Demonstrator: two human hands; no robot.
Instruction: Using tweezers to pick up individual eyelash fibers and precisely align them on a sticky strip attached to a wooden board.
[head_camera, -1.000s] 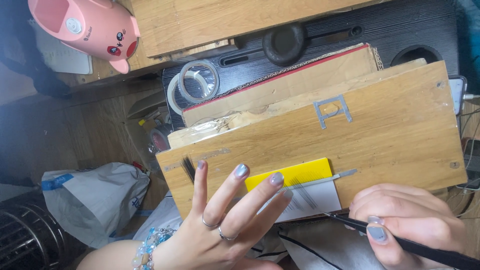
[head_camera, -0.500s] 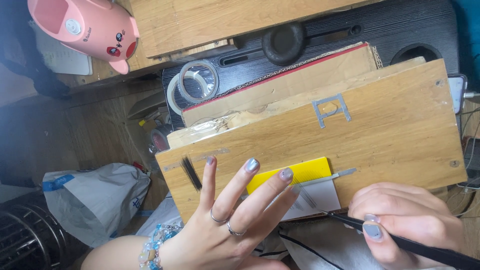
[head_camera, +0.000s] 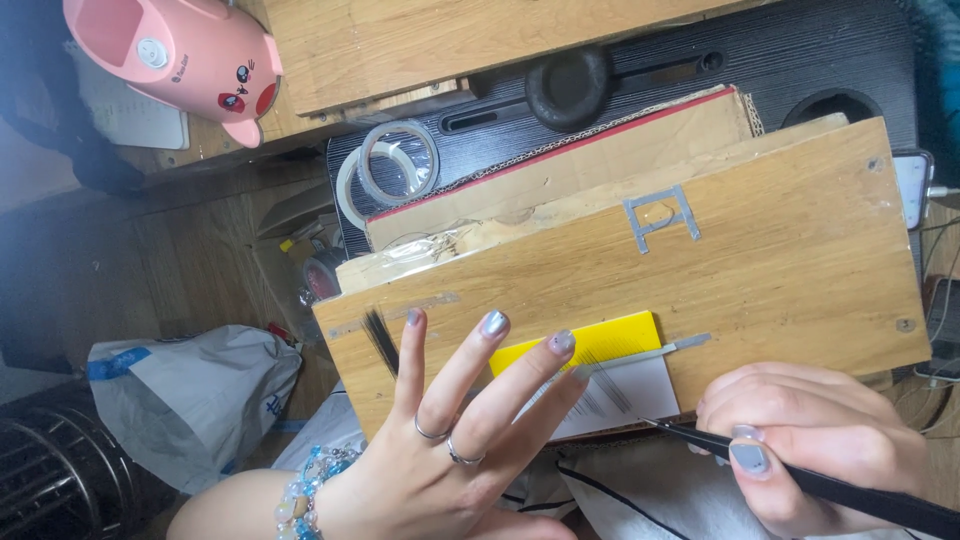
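The board (head_camera: 700, 260) is being steadied by the spread left hand (head_camera: 450, 450) while tweezers (head_camera: 800, 475), pinched in the right hand (head_camera: 810, 440), are best being eased slowly toward the white card (head_camera: 625, 395).

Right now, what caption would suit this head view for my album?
Left hand spread on a wooden board, right hand holding black tweezers beside a yellow strip.

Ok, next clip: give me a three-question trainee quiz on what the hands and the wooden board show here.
1. True or false: the right hand holds black tweezers.
2. What colour is the strip on the wooden board under the left hand fingertips? A red, B yellow, C green.
3. Fill in: a bundle of dark ___ lies on the board beside the left index finger.

Key: 1 true; 2 B; 3 fibres (lash-like hairs).
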